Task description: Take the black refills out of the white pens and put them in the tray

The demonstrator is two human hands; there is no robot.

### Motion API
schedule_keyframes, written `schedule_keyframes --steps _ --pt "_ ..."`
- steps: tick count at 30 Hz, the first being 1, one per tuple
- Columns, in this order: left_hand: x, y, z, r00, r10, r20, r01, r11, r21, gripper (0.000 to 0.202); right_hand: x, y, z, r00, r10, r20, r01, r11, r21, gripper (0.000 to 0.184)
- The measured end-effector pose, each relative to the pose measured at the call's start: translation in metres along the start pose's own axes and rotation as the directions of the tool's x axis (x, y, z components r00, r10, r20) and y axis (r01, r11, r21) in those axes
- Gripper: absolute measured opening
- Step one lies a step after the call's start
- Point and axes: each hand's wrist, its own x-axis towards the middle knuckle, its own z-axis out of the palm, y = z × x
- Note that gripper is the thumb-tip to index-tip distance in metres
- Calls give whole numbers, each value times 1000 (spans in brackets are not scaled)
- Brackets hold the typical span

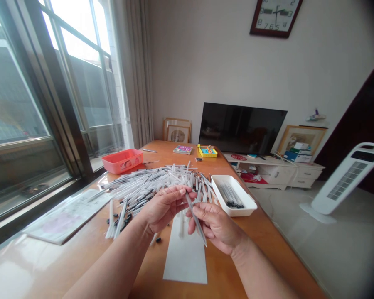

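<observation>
Both my hands are raised over an orange-brown wooden table [237, 265]. My left hand [163, 205] and my right hand [216, 226] pinch the same thin grey pen part [195, 218], which slants down to the right between them. Behind the hands lies a large heap of white pen barrels [149, 182], with small black caps scattered at its near edge. A white rectangular tray [233, 195] to the right of the heap holds several thin refills. Below the hands a white sheet of paper [185, 255] lies flat on the table.
A pink plastic basket [123, 160] stands at the back left near the window. A yellow box [207, 151] and a small book [183, 149] sit at the far end. Papers [67, 214] lie at the left. A TV, a low cabinet and a white tower fan [345, 178] stand beyond the table.
</observation>
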Motion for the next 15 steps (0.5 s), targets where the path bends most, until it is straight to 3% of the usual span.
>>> schedule_keyframes --steps 8,12,15 --pt "-2 3 -5 1000 0 -31 3 995 104 33 0 1 -2 999 7 -47 -10 999 -53 31" --pt "-4 18 -23 971 122 -207 -74 972 223 39 1 0 -8 990 -29 -137 23 999 -49 29" --pt "-5 30 -42 883 240 -403 -126 949 290 43 3 1 -11 976 -55 -211 50 998 -29 30"
